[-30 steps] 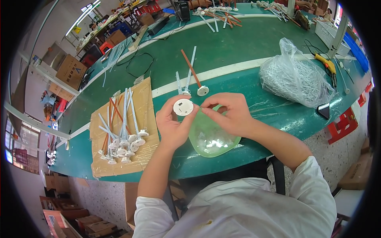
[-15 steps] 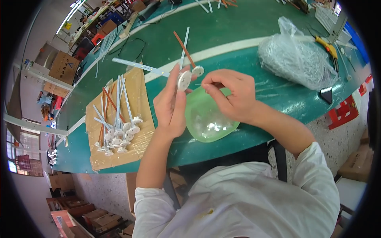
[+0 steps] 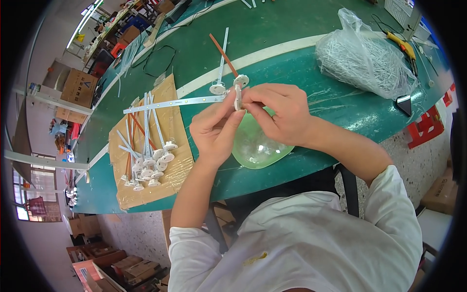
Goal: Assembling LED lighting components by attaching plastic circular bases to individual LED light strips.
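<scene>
My left hand (image 3: 210, 131) is closed on a white round disc (image 3: 238, 97), now seen nearly edge-on. From it a white LED strip (image 3: 175, 103) with small yellow spots runs out to the left. Pressed to the disc's other face, the fingertips of my right hand (image 3: 284, 114) are pinched together; whatever they hold is too small to make out. Below both hands is a green bowl (image 3: 262, 163) with shiny clear contents. Just beyond the fingers lie a white strip with its disc (image 3: 217, 89) and a brown strip with another disc (image 3: 241, 80).
On the left, a cardboard sheet (image 3: 171, 92) carries several strips with white discs (image 3: 148, 168). A clear plastic bag (image 3: 362, 61) of thin white pieces stands at the right, beside a yellow-handled tool (image 3: 403, 46) and a dark triangular object (image 3: 403, 104). A red stool (image 3: 425, 127) stands beyond the table edge.
The disc has turned from facing me to edge-on, and its strip has swung lower. My right fingertips, apart from the disc with a thin pin before, have moved left against it.
</scene>
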{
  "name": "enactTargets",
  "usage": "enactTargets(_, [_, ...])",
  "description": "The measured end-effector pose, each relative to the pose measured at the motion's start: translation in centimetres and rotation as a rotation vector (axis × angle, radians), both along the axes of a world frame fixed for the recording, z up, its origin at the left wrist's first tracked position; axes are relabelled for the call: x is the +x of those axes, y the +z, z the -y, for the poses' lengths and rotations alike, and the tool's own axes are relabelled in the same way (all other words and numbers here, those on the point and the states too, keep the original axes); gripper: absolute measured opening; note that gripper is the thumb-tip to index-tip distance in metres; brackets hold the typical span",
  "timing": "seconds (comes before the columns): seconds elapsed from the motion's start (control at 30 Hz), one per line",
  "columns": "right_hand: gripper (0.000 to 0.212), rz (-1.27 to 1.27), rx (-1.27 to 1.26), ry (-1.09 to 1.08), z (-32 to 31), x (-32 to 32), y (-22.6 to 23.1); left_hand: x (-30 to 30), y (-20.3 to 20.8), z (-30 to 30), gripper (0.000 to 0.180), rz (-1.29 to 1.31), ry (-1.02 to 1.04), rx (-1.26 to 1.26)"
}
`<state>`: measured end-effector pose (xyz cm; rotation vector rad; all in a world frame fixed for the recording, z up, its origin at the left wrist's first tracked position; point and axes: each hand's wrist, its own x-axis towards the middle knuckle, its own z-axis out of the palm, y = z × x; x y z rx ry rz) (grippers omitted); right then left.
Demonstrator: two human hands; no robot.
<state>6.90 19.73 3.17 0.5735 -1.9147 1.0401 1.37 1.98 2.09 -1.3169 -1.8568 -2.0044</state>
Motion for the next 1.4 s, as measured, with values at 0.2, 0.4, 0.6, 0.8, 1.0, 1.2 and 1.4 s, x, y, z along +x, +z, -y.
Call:
enactTargets(0.2, [0.016, -0.029, -0.062, -0.027, 1.3, -0.6, -0.7, 0.2, 0.0, -0.5, 0.042, 0.037, 0.047, 0.024])
enactTargets(0.4, [0.013, -0.085, -0.104, -0.024, 0.9, -0.7, -0.6, -0.1, -0.5, -0.3, 0.037, 0.207, 0.028, 0.044])
enactTargets(0.6, [0.009, -0.115, -0.042, -0.056, 0.0, -0.8, -0.4, 0.3, -0.4, -1.1, 0.036, 0.286, -0.039, 0.112])
enactTargets(0.8, [0.009, -0.022, -0.108, -0.066, 0.7, -1.2, -1.3, 1.2, -1.8, -2.8, 0.037, 0.292, 0.113, 0.238])
enactTargets(1.0, [0.009, 0.071, -0.222, 0.003, 0.5, -1.1, -1.4, 0.8, -1.3, -2.6, 0.036, 0.387, 0.013, 0.296])
enactTargets(1.2, [0.011, 0.047, -0.106, -0.023, 0.1, -1.0, -1.4, 1.0, -2.1, -2.8, 0.035, 0.336, 0.078, 0.224])
enactTargets(1.4, [0.015, 0.009, -0.078, 0.007, 0.0, -1.6, -1.5, -0.3, -2.1, -1.7, 0.033, 0.154, 0.312, -0.002])
